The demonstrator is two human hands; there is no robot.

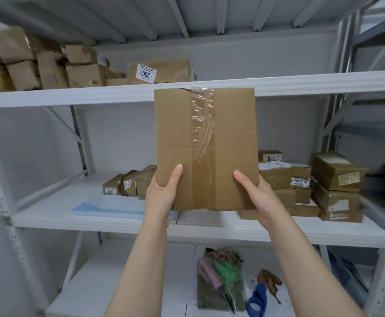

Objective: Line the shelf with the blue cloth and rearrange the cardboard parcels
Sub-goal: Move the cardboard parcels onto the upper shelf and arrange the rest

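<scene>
While both bare forearms reached up from below, the left hand [161,193] and the right hand [257,197] gripped a flat cardboard parcel [206,147] by its two lower corners. Each thumb lay pressed on the brown face turned towards the person, the left thumb [176,177] near the left edge and the right thumb [244,179] near the right edge. The other fingers wrapped round behind the cardboard, out of sight. The parcel stood upright in the air in front of the rack, with a wide strip of clear tape [204,143] running down its middle.

Below the arms, on the lowest shelf [118,282], lay a clear plastic bag [221,277] of mixed items and, just to its right, a blue tape roll [256,298].

Behind the hands ran the middle shelf [118,221]. On its left half the blue cloth [109,208] lay flat, its right end hidden behind the left wrist. Further back stood a short row of small parcels [127,184], and to the right a stack of taped parcels [337,186] was piled several high.

Farthest up, the upper shelf [72,96] carried a crowd of crumpled brown parcels [49,67], one labelled parcel [159,70] showing a white sticker. The held parcel's top edge overlapped that shelf's front lip from where I stood.
</scene>
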